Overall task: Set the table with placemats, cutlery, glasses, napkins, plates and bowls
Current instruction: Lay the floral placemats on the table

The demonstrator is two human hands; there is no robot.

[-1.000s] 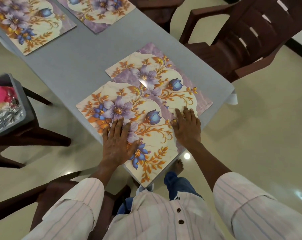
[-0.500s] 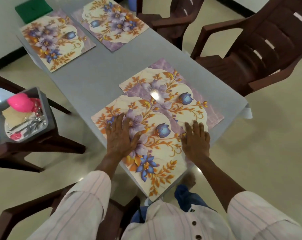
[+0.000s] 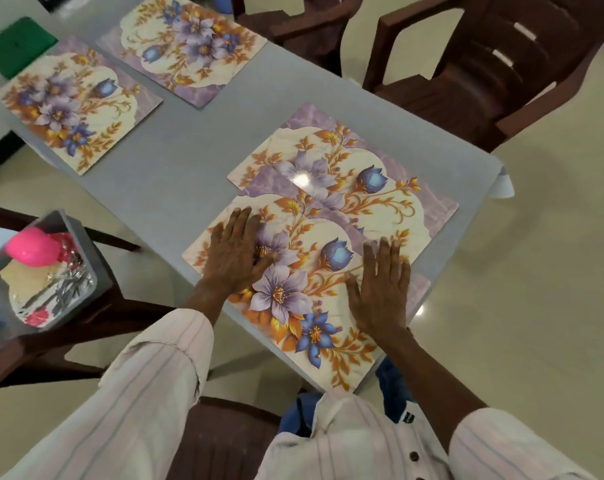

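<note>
Head view: looking down on a grey table [image 3: 196,161] with four flowered placemats on it.
Near placemat [image 3: 293,292]: lies at the table's near end, along its near edge, and partly covers a second placemat [image 3: 373,168] just beyond it.
Far placemats: one [image 3: 75,105] is at the far left edge and one [image 3: 186,50] at the far right edge, side by side but apart.
Left hand [image 3: 236,256]: lies flat on the left part of the near placemat, fingers straight and close together, gripping nothing.
Right hand [image 3: 380,289]: lies flat on the right part of the same placemat, fingers straight and slightly spread, gripping nothing.
Green flat object [image 3: 16,45]: sits at the table's far left corner; too blurred to identify.
Grey tub [image 3: 86,247]: stands off the table to the left, on a brown chair seat, and holds a pink rounded object [image 3: 34,251] and a heap of metal cutlery [image 3: 68,289].
Brown chair [image 3: 501,64]: stands at the table's right side.
</note>
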